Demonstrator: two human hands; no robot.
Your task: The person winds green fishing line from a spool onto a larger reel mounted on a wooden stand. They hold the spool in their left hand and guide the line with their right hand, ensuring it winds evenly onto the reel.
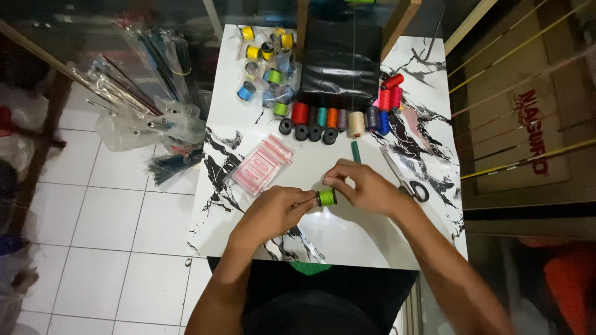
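A small spool of bright green thread (326,197) is held between both hands above the white marbled table (347,239). My left hand (273,211) pinches the spool's left end with its fingertips. My right hand (363,186) curls over the spool's right side and top. A dark green pen-like stick (356,151) lies just beyond the hands. Scissors (406,180) with black handles rest right beside my right wrist.
A row of coloured thread spools (338,118) and black bobbins (307,131) sits before a black pouch (340,59). A pink plastic packet (262,164) lies left. More small spools (267,62) in clear bags sit far left. Bagged rods (146,93) stand off the table's left edge.
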